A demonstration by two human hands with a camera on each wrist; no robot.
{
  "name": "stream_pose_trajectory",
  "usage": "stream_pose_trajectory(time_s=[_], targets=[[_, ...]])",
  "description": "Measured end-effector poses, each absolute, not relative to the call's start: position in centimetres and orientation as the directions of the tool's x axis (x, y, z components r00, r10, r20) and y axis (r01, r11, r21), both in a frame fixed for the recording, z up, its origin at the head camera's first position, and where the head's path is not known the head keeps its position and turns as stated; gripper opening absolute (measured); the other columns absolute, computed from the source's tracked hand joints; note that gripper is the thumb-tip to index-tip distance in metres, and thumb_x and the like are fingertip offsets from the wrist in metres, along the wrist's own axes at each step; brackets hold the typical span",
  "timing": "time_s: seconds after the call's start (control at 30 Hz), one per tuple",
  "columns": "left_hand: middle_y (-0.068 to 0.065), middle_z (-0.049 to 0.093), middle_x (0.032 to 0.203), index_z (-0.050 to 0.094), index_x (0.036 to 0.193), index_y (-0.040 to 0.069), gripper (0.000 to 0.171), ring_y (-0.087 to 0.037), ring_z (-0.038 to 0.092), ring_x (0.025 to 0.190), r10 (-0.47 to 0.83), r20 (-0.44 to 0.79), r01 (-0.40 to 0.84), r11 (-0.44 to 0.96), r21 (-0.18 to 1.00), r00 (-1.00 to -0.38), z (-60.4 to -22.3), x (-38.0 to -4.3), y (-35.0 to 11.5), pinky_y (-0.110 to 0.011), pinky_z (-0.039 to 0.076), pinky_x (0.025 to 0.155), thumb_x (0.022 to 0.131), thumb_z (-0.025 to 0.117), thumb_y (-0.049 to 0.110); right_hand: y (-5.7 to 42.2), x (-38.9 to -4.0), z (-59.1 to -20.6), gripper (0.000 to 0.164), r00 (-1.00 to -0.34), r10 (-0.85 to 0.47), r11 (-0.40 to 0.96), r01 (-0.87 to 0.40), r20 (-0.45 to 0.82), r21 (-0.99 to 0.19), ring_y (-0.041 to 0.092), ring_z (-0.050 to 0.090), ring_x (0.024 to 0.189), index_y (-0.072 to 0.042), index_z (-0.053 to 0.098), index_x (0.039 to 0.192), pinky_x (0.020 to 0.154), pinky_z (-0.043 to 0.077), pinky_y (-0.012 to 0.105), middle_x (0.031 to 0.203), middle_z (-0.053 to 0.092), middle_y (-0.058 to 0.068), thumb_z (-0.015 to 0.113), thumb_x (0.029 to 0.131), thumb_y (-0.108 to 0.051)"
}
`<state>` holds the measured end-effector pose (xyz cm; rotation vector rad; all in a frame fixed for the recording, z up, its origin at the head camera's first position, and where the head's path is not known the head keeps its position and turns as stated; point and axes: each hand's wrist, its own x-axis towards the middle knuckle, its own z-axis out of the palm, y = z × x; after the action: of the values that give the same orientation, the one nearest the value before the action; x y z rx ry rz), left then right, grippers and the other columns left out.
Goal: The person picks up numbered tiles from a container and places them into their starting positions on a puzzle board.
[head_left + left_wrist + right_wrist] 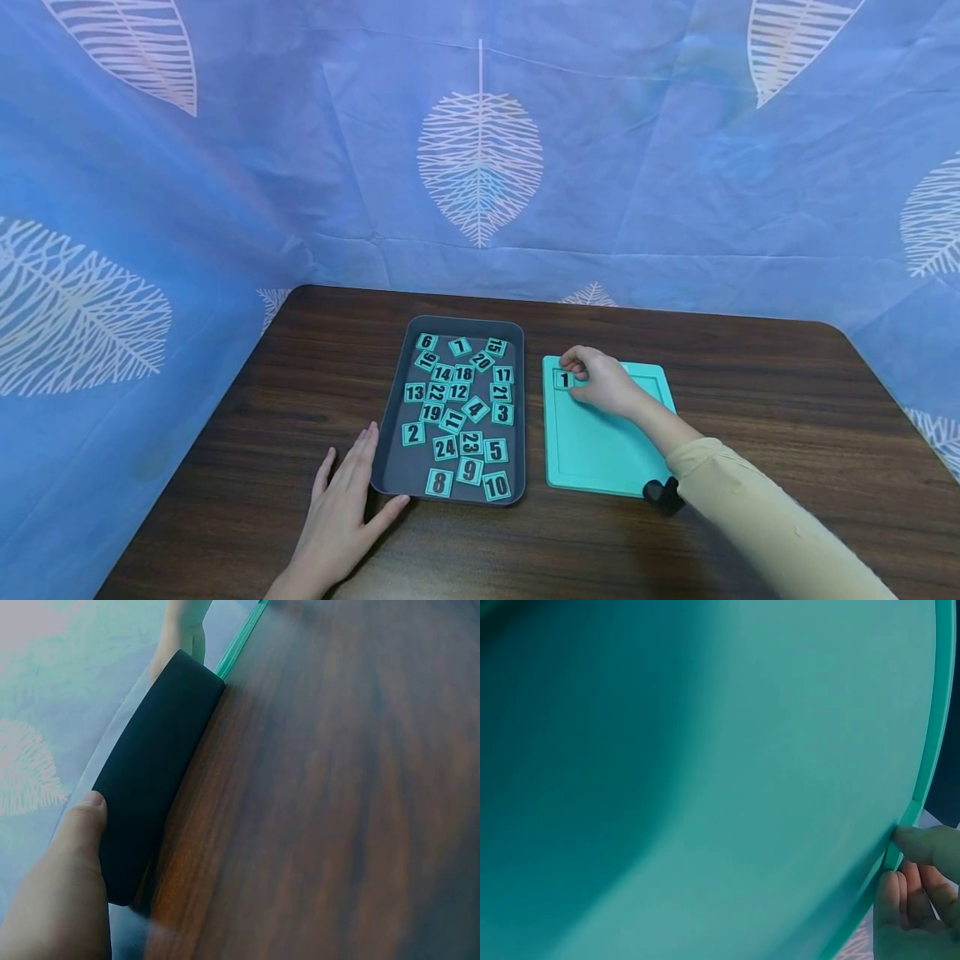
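Note:
My right hand (603, 383) is over the turquoise board (600, 450), at its far left corner. Thumb and curled fingers pinch a square tile marked 1 (564, 380), which lies in that corner; in the right wrist view the thumb (926, 844) presses at the tile (905, 825) by the raised rim. My left hand (337, 504) rests beside the dark grey tray (389, 467), its fingers fairly straight along the left side and its thumb (86, 817) against the near wall. Several loose numbered tiles (470, 472) lie face up in the tray, turned at various angles.
Both tray and board stand on a dark wooden table (300, 367), side by side with a narrow gap. A small black object (663, 495) shows at my right wrist, over the board's near right corner. A blue leaf-patterned cloth (600, 167) hangs behind the table.

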<state>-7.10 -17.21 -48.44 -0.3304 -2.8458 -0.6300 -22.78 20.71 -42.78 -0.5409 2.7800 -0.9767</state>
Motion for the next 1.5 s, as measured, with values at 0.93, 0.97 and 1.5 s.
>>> stream_pose_trajectory(time_s=[0.93, 0.97, 1.5], targets=[[-0.005, 0.026, 0.156, 0.016, 0.154, 0.015, 0.091, -0.023, 0.03, 0.139, 0.168, 0.253, 0.259, 0.884, 0.389, -0.953, -48.5, -7.3, -17.2, -0.055, 0.012, 0.111, 0.087, 0.053, 0.064, 20.2, -22.4, -41.6, 0.021, -0.953, -0.303, 0.77, -0.224, -0.032, -0.598, 0.02, 0.052, 0.076, 0.0, 0.057, 0.099, 0.068, 0.045, 0.035, 0.086, 0.057, 0.01, 0.068, 0.081, 0.005], [-0.006, 0.026, 0.156, 0.016, 0.154, 0.015, 0.091, -0.023, 0.03, 0.139, 0.169, 0.252, 0.26, 0.883, 0.391, -0.953, -48.5, -7.3, -17.2, -0.055, 0.012, 0.111, 0.087, 0.053, 0.064, 20.2, -22.4, -41.8, 0.021, -0.951, -0.306, 0.77, -0.228, -0.031, -0.596, 0.019, 0.051, 0.075, 0.0, 0.056, 0.097, 0.067, 0.045, 0.035, 0.085, 0.057, 0.009, 0.068, 0.081, 0.006], [-0.005, 0.025, 0.156, 0.014, 0.155, 0.016, 0.091, -0.023, 0.03, 0.139, 0.17, 0.242, 0.257, 0.879, 0.401, -0.955, -48.5, -7.3, -17.3, -0.055, 0.012, 0.111, 0.088, 0.053, 0.063, 18.5, -21.8, -41.2, 0.026, -0.952, -0.298, 0.715, -0.27, 0.068, -0.645, 0.021, 0.056, 0.08, 0.002, 0.058, 0.101, 0.069, 0.049, 0.035, 0.091, 0.059, 0.011, 0.073, 0.081, -0.002]])
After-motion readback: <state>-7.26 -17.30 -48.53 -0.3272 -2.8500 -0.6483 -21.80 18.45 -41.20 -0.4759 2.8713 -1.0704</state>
